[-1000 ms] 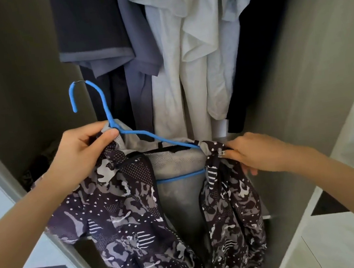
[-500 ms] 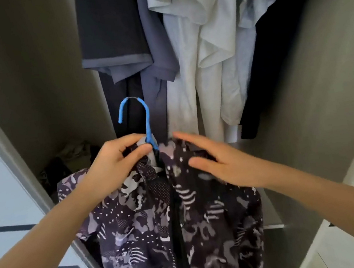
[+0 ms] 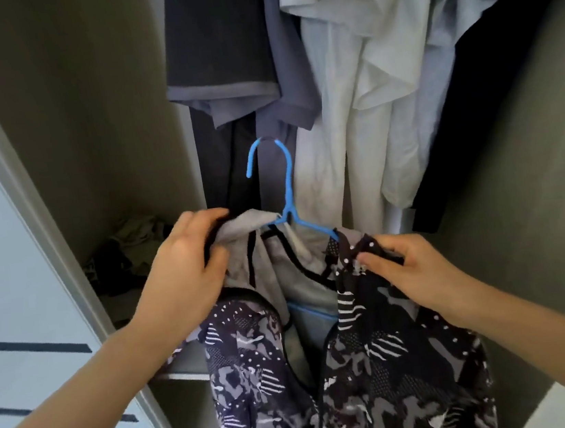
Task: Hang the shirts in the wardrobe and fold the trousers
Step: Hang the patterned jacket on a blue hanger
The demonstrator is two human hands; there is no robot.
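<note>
A dark camouflage-patterned jacket (image 3: pixel 383 362) with a grey lining drapes over a blue hanger (image 3: pixel 287 191) in front of the open wardrobe. The hanger's hook points up, free of any rail. My left hand (image 3: pixel 184 273) grips the jacket's left collar and shoulder, lining side out. My right hand (image 3: pixel 407 269) pinches the right shoulder fabric just below the hanger's arm. The front of the jacket hangs open and the hanger's lower bar shows through the gap.
Dark, blue-grey and white shirts (image 3: pixel 346 79) hang at the top of the wardrobe. A heap of crumpled clothes (image 3: pixel 128 255) lies on the wardrobe floor at the left. The grey door frame (image 3: pixel 17 177) runs down the left; a side wall (image 3: pixel 534 144) closes the right.
The jacket front has opened again and shows its lining. My left hand has moved from the hanger's neck to the left collar. My right hand went from lying flat to pinching the right shoulder.
</note>
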